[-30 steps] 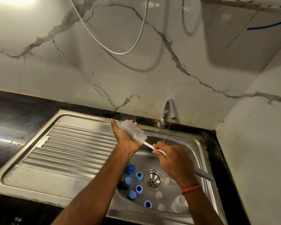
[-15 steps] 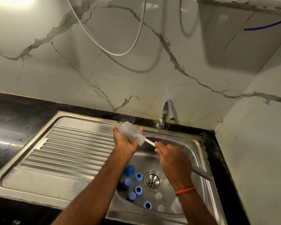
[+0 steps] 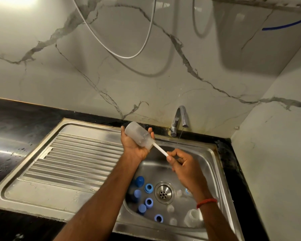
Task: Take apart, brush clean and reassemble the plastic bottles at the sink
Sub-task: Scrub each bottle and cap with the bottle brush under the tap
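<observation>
The left hand (image 3: 134, 147) is gripping a translucent plastic bottle (image 3: 137, 134) above the steel drain (image 3: 163, 192), right hand (image 3: 185, 165) pinching the white brush handle (image 3: 161, 151) entering it. Loose blue caps (image 3: 149, 187) are lying beside the drain (reassembly seemingly pending).

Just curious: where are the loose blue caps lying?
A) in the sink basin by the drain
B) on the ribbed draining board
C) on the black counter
A: the blue caps lie on the floor of the sink basin, left of the drain.

Ribbed drainboard (image 3: 73, 153) open on the left, basin floor (image 3: 149, 169) crowded — blue caps (image 3: 149, 187), tap (image 3: 179, 117) behind
</observation>
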Tool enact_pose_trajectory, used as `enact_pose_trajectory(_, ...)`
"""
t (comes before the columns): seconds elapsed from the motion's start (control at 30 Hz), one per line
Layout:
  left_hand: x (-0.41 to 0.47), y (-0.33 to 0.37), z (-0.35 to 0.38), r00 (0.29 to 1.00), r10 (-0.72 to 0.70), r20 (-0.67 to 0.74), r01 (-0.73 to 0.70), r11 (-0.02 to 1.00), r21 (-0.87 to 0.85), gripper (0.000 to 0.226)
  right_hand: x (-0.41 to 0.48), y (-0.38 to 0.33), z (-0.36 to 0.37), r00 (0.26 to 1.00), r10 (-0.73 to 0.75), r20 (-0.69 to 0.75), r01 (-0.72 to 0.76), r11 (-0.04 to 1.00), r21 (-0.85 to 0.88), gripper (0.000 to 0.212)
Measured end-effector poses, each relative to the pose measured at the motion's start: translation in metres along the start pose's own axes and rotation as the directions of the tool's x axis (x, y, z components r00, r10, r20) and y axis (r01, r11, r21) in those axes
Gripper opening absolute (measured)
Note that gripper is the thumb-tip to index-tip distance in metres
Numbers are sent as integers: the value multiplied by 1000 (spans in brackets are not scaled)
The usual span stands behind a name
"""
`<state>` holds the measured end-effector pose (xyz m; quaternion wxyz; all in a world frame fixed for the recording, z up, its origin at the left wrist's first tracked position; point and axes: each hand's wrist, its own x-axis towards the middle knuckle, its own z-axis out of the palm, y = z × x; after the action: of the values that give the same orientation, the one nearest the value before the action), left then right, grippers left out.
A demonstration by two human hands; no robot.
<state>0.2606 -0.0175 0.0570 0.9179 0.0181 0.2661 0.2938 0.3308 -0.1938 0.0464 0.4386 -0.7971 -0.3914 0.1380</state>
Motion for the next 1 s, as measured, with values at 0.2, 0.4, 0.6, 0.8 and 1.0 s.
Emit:
enact_pose_trajectory(0.2,-1,-9,-7,996,-28,-89,32,998,51,90,-6,7,10,960,-280,-24,187,701,-688,21)
enact_pose_trajectory(0.4,-6,-2,0,992,60,-113,-60,998,-2,84,-4,-2,6,989,-76,129,95,984,-148,6)
enact_pose_trajectory(0.6,1,-2,-3,1000,25,7,-25,1000,-1,82,-1,-5,-1,1000,-1,8,0,1000,25,6)
enact_pose_trajectory(0.8,6,-5,-16,997,75,-1,-75,995,60,88,-6,-1,9,977,-210,48,193,753,-629,15)
enact_pose_trajectory(1.0,6,14,-15,995,95,5,-95,986,137,67,-5,-16,3,966,22,257,-50,993,105,6)
